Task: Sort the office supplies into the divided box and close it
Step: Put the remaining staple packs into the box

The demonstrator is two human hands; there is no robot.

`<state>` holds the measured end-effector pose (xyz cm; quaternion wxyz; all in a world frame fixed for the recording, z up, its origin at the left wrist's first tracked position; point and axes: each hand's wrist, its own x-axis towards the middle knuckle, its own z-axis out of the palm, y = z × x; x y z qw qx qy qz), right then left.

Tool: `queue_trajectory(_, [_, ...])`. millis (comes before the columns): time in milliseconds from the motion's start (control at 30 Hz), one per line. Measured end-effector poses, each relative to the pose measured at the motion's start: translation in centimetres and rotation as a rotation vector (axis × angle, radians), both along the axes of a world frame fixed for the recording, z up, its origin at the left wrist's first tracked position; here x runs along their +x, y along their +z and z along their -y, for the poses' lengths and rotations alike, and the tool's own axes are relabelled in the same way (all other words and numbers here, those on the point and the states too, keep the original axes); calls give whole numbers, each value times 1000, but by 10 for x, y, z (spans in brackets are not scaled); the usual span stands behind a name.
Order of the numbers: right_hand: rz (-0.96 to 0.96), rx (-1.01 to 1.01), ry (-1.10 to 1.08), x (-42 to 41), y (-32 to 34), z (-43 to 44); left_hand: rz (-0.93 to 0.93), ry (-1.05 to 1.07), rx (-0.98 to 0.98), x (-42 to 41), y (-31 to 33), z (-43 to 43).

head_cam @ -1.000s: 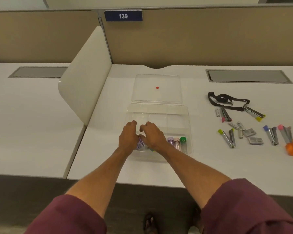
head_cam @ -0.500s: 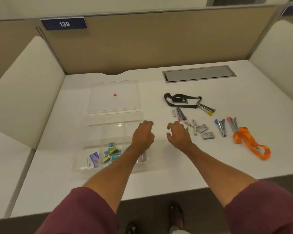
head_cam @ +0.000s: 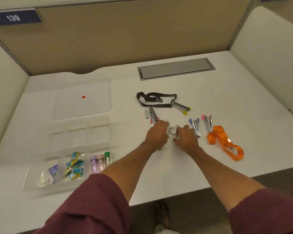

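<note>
The clear divided box (head_cam: 98, 129) stands open at the left, with small teal boxes (head_cam: 74, 166), a purple item (head_cam: 52, 172) and coloured tubes (head_cam: 100, 161) in its near compartments. Its lid (head_cam: 81, 105) lies flat behind it. My left hand (head_cam: 156, 137) and my right hand (head_cam: 186, 139) meet over small silver staple boxes (head_cam: 173, 130), fingers curled onto them. Mini staplers lie around: a pink-tipped one (head_cam: 153, 115), a yellow-tipped one (head_cam: 181, 107), a blue one (head_cam: 195, 126) and another pink one (head_cam: 207, 123). One staple pack (head_cam: 146, 114) lies apart.
A black lanyard (head_cam: 152, 98) lies behind the staplers and an orange lanyard (head_cam: 227, 144) to the right. A grey cable hatch (head_cam: 174, 68) is set in the desk at the back. Beige partitions close the back, and a white divider (head_cam: 269, 48) stands at the right.
Both hands left the box's near compartments and moved right to the loose supplies, closing onto the silver staple boxes. My view swung right with them.
</note>
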<state>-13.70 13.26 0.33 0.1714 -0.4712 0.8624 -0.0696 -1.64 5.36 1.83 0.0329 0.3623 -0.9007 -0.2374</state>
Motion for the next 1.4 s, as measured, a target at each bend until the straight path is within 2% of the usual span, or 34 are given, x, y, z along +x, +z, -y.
queue_trajectory(200, [52,2,41,-18,-4,-3,66,-31,-19,-33,-15,0])
queue_trajectory(433, [-8,-53,5,-52,14,0,374,-200,-217,-59,-27,-11])
queue_trajectory(500, [-36,-68,17,-60,17,1,407,-241,-274,-63,-26,-15])
queue_trajectory(633, [-47,-65,26,-65,18,4,352,-285,-295,-65,-22,-20])
queue_trajectory(800, [-63,-34,30,-60,20,10,198,-188,-66,-60,-16,-21])
queue_trajectory(1000, [-15,-34,22,-35,29,22,115,-64,14,-33,-1,-3])
queue_trajectory(1200, [26,-142,123,24,42,48,35,18,-3,33,17,30])
queue_trajectory(1400, [47,-195,261,118,57,78,33,167,-39,129,33,54])
